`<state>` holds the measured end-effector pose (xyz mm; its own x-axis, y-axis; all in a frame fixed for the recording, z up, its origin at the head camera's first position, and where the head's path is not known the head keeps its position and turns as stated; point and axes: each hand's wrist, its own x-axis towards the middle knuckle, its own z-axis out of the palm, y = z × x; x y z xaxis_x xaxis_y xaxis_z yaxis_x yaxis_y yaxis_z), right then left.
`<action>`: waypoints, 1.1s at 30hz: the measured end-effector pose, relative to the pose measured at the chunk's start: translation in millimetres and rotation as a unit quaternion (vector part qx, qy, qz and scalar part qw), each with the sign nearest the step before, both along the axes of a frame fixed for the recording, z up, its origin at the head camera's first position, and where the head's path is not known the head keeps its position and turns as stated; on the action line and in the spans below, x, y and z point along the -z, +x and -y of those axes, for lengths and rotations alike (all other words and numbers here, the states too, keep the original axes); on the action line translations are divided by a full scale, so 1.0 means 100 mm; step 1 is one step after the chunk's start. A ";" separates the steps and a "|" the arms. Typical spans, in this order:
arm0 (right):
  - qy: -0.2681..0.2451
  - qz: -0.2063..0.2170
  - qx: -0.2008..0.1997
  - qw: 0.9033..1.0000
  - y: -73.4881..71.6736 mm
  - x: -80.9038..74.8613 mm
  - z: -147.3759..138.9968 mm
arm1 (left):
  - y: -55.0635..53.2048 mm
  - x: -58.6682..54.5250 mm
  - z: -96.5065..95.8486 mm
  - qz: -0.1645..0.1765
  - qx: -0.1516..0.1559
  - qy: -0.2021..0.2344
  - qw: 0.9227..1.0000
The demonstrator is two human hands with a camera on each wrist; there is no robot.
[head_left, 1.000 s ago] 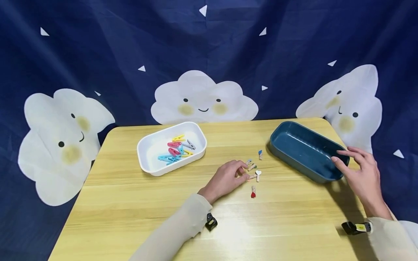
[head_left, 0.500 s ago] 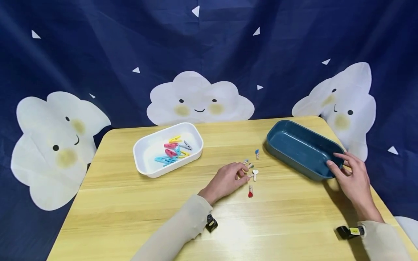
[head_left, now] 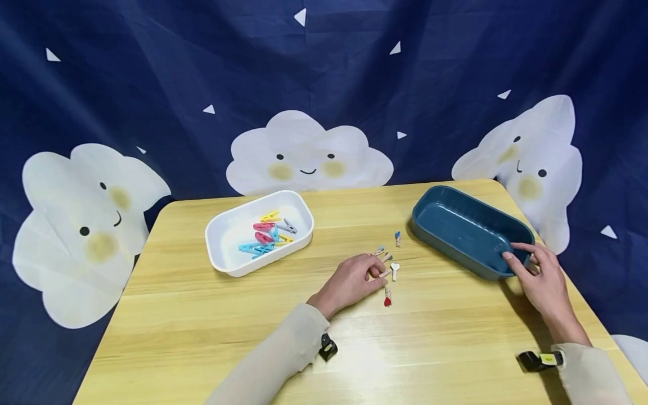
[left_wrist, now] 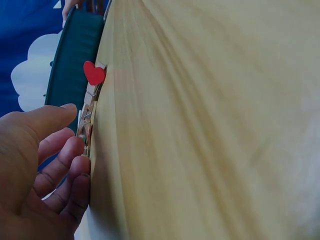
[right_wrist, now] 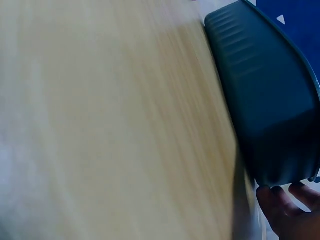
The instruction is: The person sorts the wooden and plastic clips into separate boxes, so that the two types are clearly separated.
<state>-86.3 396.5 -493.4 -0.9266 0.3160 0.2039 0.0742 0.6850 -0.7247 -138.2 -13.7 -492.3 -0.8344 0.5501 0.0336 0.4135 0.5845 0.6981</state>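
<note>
Several small wooden clothespins with decorated ends lie mid-table. A red heart clothespin (left_wrist: 94,73) is nearest the front, a white heart clothespin (head_left: 395,269) behind it, and a blue-topped clothespin (head_left: 397,239) farthest back. My left hand (head_left: 354,280) rests beside them, thumb and fingers parted around a plain-looking clothespin (head_left: 386,273) without a visible pinch. Its fingertips are close to the clothespins in the left wrist view. My right hand (head_left: 544,284) grips the right end of a dark teal plastic bin (head_left: 455,256), thumb and index over the rim; other fingers are partly hidden.
At the left stands a white bin (head_left: 225,239) holding several coloured plastic clothespins (head_left: 264,227). Both bins sit on a light wooden table (head_left: 212,326). A dark blue cloud-patterned curtain (head_left: 344,73) hangs right behind the table's back edge.
My right hand has moved inward and down onto the teal bin's end. My left thumb has spread a little from the fingers beside the clothespins. The head view has shifted slightly.
</note>
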 end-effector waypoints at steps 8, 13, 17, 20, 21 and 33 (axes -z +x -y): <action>-0.022 0.001 0.001 1.000 -0.01 0.01 0.01 | 0.00 0.01 -0.01 -0.022 0.008 -0.028 0.999; -0.038 0.002 -0.002 0.999 0.00 0.00 0.00 | 0.00 0.01 -0.05 -0.039 0.000 -0.043 0.998; -0.043 0.003 -0.005 0.999 0.01 0.01 -0.01 | 0.01 0.00 -0.07 -0.054 -0.004 -0.046 0.997; -0.046 0.002 -0.005 0.999 0.01 0.02 -0.01 | 0.01 0.00 -0.07 -0.055 -0.005 -0.045 0.997; -0.046 0.001 -0.005 0.999 0.01 0.03 -0.01 | 0.01 0.00 -0.07 -0.052 -0.006 -0.044 0.998; -0.048 0.008 0.003 0.999 0.00 0.02 -0.01 | -0.14 -0.10 -0.17 -0.028 -0.003 -0.012 1.000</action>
